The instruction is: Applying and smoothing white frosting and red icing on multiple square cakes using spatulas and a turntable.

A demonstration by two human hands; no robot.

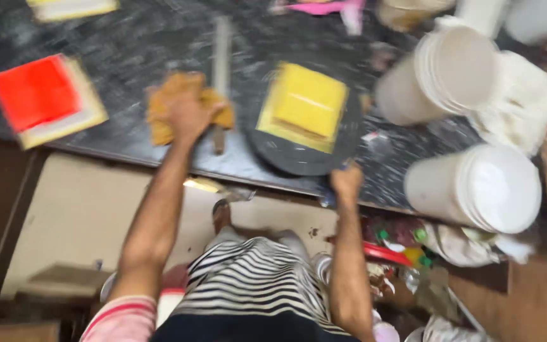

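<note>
The left hand (188, 111) lies flat, fingers spread, pressing a crumpled brown cloth (159, 114) onto the dark speckled bench (96, 139), just left of a long wooden-handled tool (221, 69). The right hand (347, 182) is curled around something small and dark blue at the near rim of a round black turntable (305, 155); the blur hides whether it grips the rim or a separate tool. On the turntable sits a yellow square block (305, 104) on a paler base. A red square block (36, 95) lies well apart at the left, and stacks of white tubs (457, 76) stand at the right. This looks like a wiping step between the yellow block's coats; the next move calls for steadying the turntable first.
</note>
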